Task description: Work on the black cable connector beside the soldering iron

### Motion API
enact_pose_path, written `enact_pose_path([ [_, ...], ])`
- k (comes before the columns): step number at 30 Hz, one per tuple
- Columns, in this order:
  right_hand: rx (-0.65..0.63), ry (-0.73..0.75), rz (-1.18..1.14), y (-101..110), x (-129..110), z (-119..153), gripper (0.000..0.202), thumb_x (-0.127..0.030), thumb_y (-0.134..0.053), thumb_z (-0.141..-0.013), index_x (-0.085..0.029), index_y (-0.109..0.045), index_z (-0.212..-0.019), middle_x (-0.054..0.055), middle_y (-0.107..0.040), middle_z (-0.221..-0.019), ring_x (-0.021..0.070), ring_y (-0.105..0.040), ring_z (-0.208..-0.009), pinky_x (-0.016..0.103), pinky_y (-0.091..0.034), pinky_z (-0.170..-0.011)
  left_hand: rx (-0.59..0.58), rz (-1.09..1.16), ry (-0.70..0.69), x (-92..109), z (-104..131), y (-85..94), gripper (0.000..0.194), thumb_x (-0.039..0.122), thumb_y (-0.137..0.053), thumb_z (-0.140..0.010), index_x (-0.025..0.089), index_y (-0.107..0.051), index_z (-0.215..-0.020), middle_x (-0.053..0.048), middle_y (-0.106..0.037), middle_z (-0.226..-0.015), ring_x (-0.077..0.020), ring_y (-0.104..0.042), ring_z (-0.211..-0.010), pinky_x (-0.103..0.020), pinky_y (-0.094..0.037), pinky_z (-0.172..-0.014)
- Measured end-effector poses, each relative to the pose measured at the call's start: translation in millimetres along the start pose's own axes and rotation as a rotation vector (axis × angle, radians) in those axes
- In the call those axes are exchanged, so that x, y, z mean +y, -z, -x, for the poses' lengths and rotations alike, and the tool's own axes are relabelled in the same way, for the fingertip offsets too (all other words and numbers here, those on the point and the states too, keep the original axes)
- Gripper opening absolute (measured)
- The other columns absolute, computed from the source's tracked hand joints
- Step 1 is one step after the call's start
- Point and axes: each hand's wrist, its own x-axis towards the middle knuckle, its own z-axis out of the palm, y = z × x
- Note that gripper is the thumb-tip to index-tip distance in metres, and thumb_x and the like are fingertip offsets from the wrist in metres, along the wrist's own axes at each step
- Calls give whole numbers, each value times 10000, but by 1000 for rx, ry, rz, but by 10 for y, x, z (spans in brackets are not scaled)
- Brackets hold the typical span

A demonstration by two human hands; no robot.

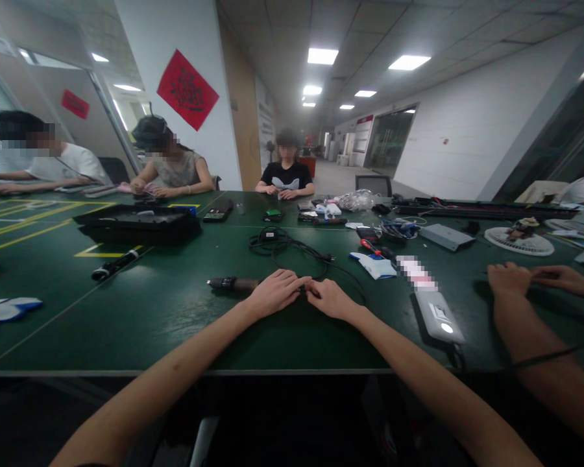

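Note:
An electric screwdriver (233, 284) lies on its side on the green table, its dark ringed nose pointing left. My left hand (276, 293) is wrapped over its rear part, fingers reaching right. My right hand (331, 299) meets the left fingertips at the tool's back end. Its fingers are pinched together there, and what is between them is mostly hidden. A black cable (296, 245) lies coiled just behind both hands, with its plug (328, 258) resting on the table.
Behind stands a black tray (139, 227); a black cylindrical tool (117, 263) lies left. To the right are a blue-white glove (376, 266), a red-handled screwdriver (370, 246) and a white device (438, 318). A co-worker's hands (509, 279) work at far right; several people sit around the table.

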Motion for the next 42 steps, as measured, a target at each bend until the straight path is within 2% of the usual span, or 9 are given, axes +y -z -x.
enact_pose_path([
  [5,14,-15,18,0,-8,1,94,-214,-601,-991,-150,-668,-980,13,-667,-752,124,-545,-620,242,-331,-633,-30,0,-27,-5,4,-9,576,216,-491,-1014,232,-333,-1567,-89,-625,-1240,-227,-574,-1167,-372,-447,-1012],
  [10,2,-14,14,10,-18,1,82,-213,-611,-986,-155,-668,-971,14,-675,-759,126,-556,-627,241,-334,-639,-30,-12,1,-6,-3,-22,569,282,-504,-1032,236,-325,-1570,-85,-638,-1203,-227,-601,-1116,-364,-459,-975],
  [15,11,-28,39,5,-14,3,149,-246,-596,-1006,-149,-673,-923,29,-681,-762,128,-556,-627,248,-326,-634,-43,-12,-32,1,9,6,601,192,-492,-1007,255,-311,-1577,-88,-615,-1288,-224,-588,-1162,-360,-449,-995],
  [22,11,-7,33,-20,14,-7,86,-212,-602,-992,-157,-664,-969,11,-675,-757,124,-554,-623,244,-325,-633,-31,-25,6,-7,-15,-31,523,284,-477,-1049,241,-351,-1555,-78,-646,-1150,-223,-614,-1072,-356,-457,-945],
  [33,29,-25,37,-32,19,0,169,-255,-599,-1003,-148,-666,-890,29,-684,-758,123,-555,-616,247,-321,-621,-75,-8,-32,8,11,35,622,167,-475,-988,244,-303,-1581,-89,-613,-1270,-237,-578,-1159,-377,-442,-1014],
  [42,30,4,6,-19,26,5,128,-236,-603,-1000,-152,-642,-912,9,-657,-747,114,-524,-606,242,-312,-619,-50,-29,-18,-3,-4,-17,522,230,-459,-1036,241,-356,-1547,-87,-621,-1194,-227,-593,-1101,-366,-445,-988],
])
